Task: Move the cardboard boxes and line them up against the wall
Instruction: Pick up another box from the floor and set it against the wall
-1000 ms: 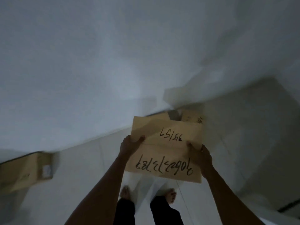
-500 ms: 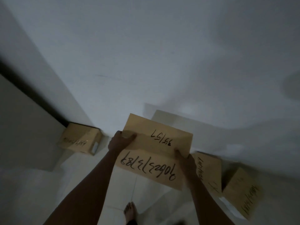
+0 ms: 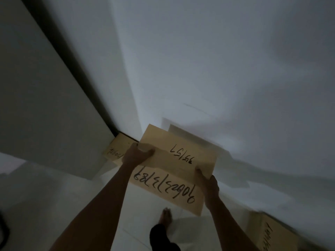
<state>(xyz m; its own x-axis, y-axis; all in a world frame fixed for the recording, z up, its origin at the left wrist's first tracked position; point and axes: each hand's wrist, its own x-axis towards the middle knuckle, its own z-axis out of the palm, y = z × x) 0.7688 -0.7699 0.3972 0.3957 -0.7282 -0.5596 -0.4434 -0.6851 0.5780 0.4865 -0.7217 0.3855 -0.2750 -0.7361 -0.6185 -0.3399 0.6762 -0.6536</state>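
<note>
I carry a tan cardboard box (image 3: pixel 174 169) with black handwritten numbers in front of me, off the floor. My left hand (image 3: pixel 136 154) grips its left top edge and my right hand (image 3: pixel 210 183) grips its right side. Behind my left hand a second cardboard box (image 3: pixel 117 147) stands on the floor in the corner, against the white wall (image 3: pixel 217 69). A third cardboard box (image 3: pixel 268 230) with writing on its side sits on the floor at the lower right, near the wall.
A grey panel (image 3: pixel 45 105) with a dark edge, perhaps a door, fills the left side. The floor (image 3: pixel 54 196) is pale tile. My bare foot (image 3: pixel 165 217) and dark trouser leg show below the carried box. The room is dim.
The view has swung left and come closer to the corner. The corner box now lies just behind my left hand, and the boxes at the right have slid toward the frame's lower right edge.
</note>
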